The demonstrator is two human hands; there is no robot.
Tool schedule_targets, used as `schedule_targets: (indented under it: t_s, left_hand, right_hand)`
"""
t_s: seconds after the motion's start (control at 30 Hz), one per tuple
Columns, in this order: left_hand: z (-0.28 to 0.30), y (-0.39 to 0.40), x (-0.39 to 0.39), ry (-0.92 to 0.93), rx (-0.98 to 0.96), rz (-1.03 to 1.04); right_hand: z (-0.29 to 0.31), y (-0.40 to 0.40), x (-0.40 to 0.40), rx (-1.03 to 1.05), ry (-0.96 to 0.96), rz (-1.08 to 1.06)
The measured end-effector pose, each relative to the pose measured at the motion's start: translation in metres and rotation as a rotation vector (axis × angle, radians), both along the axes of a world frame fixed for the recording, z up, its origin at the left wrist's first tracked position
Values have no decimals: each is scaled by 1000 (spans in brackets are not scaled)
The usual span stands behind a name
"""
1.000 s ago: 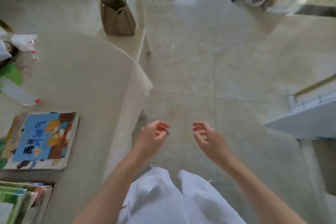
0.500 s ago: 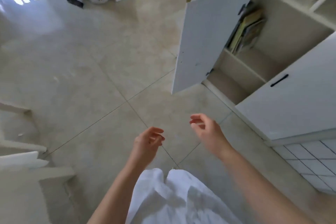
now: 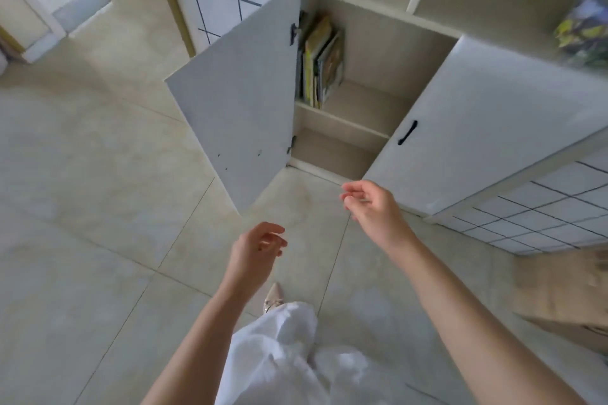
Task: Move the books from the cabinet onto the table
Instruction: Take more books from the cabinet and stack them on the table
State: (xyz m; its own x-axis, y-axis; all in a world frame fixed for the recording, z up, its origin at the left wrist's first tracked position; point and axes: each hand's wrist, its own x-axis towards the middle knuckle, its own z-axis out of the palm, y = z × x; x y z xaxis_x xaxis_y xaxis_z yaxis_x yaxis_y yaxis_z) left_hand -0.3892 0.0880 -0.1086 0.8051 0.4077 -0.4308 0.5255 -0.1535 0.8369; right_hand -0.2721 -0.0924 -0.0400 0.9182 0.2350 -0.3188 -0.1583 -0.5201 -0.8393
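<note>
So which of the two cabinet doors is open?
The left door, swung out over the floor, exposing the books. The right door, with the black handle, is closed.

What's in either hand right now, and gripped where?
Nothing. The left hand and right hand are both empty, fingers loosely curled, over the floor short of the open cabinet; the books stand untouched on its shelf.

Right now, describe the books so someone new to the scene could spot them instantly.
Find the white cabinet with one door swung open toward the floor. Inside, on the upper shelf, the books stand upright against the left wall, beside the door hinges. They are the only colourful things in that compartment; the shelf below looks bare.
</note>
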Motion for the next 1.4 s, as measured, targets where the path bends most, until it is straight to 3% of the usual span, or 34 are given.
schedule_targets:
  t_s: [0.23, 0.4, 0.83, 1.4]
  left_hand:
    - [1, 33, 119, 24, 25, -159]
    - [-4, 33, 198, 79, 46, -215]
    - [-64, 31, 387, 127, 20, 51]
    - [-174, 63, 528, -113, 126, 129]
  right_hand:
    - [-7, 16, 75, -43, -26, -42]
    - [-10, 13, 148, -132, -85, 85]
    - [-71, 70, 406, -312, -233, 554]
    - [-204, 142, 558, -584, -862, 791]
